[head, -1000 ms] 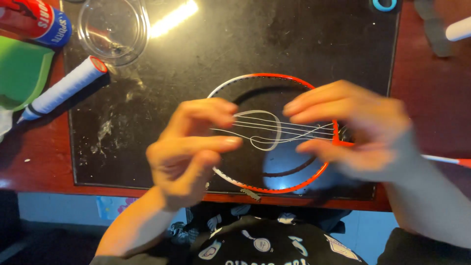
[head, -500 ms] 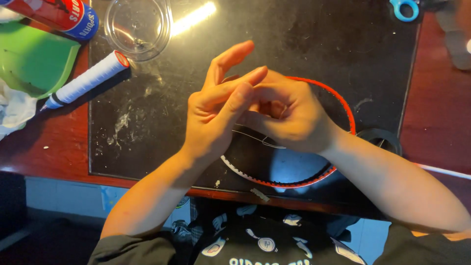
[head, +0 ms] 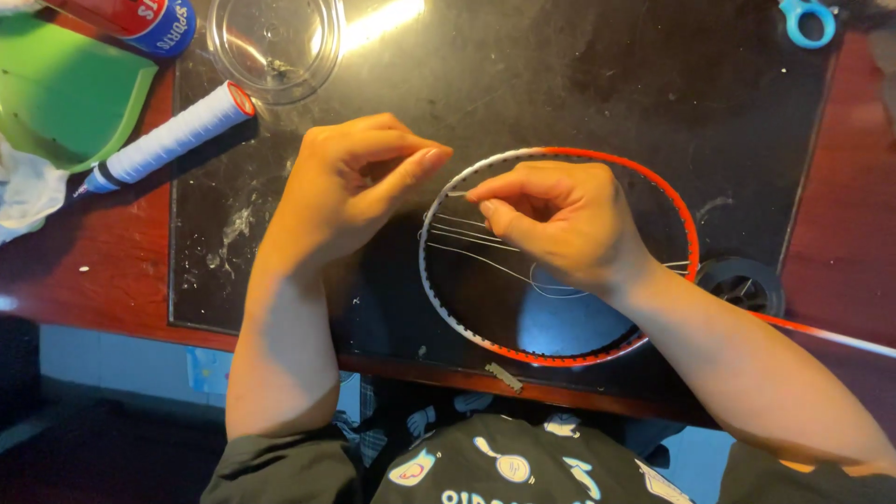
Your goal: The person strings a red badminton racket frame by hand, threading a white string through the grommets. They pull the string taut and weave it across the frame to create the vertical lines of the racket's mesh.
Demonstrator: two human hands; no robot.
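Head view: the right hand (head: pixel 560 219) pinches a thin string (head: pixel 485 261) inside the badminton racket frame (head: pixel 597 161); the left hand (head: pixel 350 191), fingers curled together, should steady it gently.

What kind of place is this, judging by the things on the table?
Probably a home or small workshop desk used for racket stringing. A racket frame with a few strings lies on a black mat, a second racket's white-wrapped handle rests nearby, and blue scissors sit at the far edge.
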